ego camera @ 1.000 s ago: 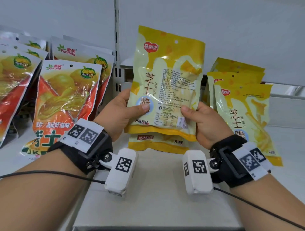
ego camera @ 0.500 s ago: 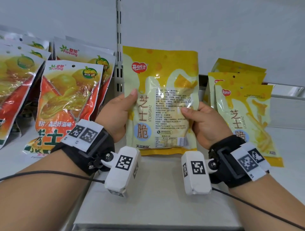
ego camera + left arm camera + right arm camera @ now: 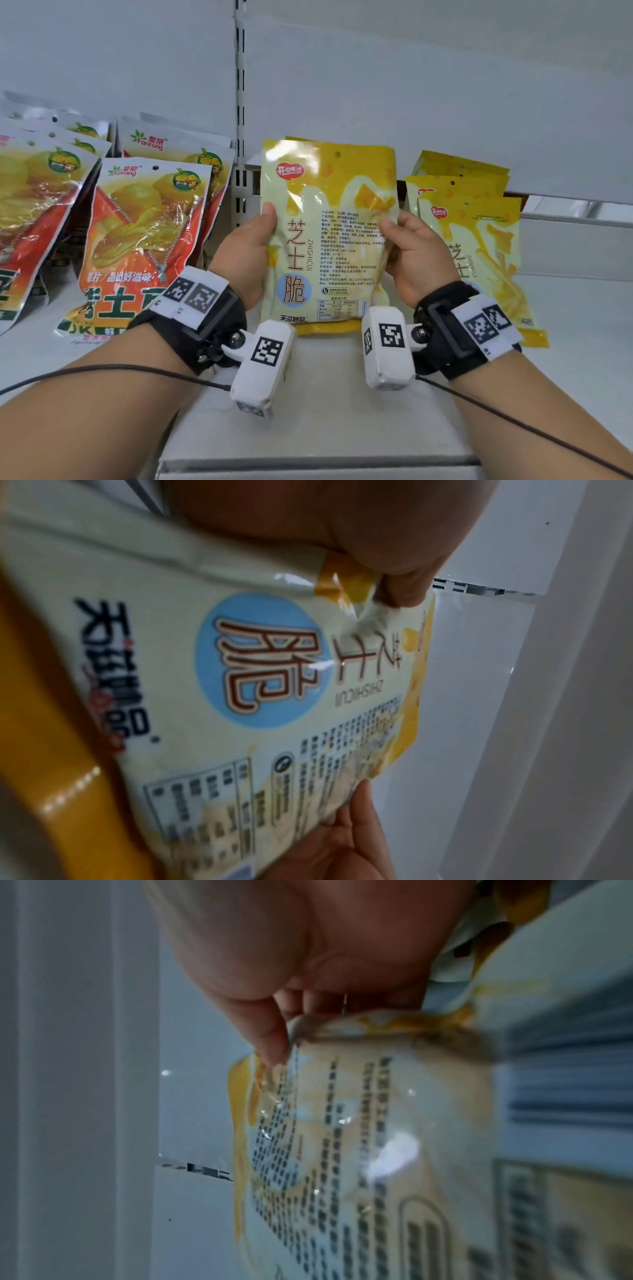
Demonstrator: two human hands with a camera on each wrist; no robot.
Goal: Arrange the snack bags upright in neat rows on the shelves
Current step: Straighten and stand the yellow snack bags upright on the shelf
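A yellow and cream snack bag (image 3: 329, 236) stands upright in the middle of the white shelf (image 3: 325, 404), its bottom edge on the shelf. My left hand (image 3: 251, 240) grips its left edge, thumb on the front. My right hand (image 3: 411, 246) grips its right edge the same way. The left wrist view shows the bag (image 3: 240, 696) close up with my thumb pinching its edge; the right wrist view shows its blurred printed face (image 3: 359, 1150). A second yellow bag's top edge peeks out behind it.
A row of matching yellow bags (image 3: 479, 260) leans upright at the right. Orange and green snack bags (image 3: 137, 240) stand in rows at the left, beyond a slotted metal upright (image 3: 240, 102). The white back wall is close behind.
Both hands have lowered the yellow bag from the air onto the shelf, standing it in front of the bag that lay behind. The thumbs have slid higher up its edges.
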